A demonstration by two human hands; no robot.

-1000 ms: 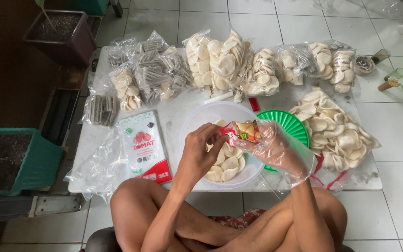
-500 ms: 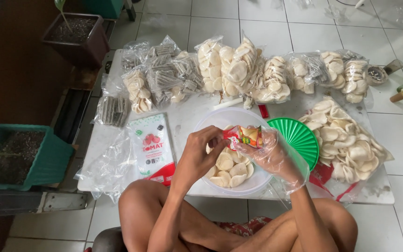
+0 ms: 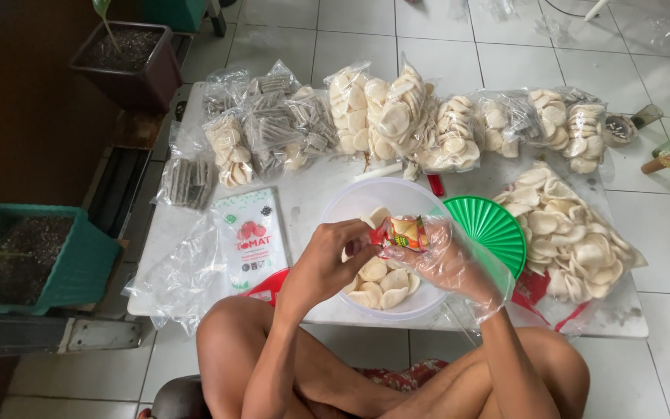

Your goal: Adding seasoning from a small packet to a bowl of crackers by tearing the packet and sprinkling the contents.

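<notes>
My left hand (image 3: 327, 260) pinches the left end of a small red and yellow sachet (image 3: 401, 232). My right hand (image 3: 445, 262), inside a clear plastic glove, grips the same sachet from the right. Both hands hold it above a clear round bowl (image 3: 354, 203) that holds several pale round crackers (image 3: 381, 283). A green ribbed lid (image 3: 494, 229) lies right of the bowl. My bare knees rise at the bottom of the view.
A row of clear bags of crackers (image 3: 405, 120) lines the far edge of the low white table (image 3: 308, 190). A loose cracker pile (image 3: 571, 240) lies at right, a white pouch (image 3: 251, 237) at left. Soil planters (image 3: 36, 256) stand on the tiled floor.
The view has shifted slightly. Both hands stay on the sachet over the bowl, working at its end.
</notes>
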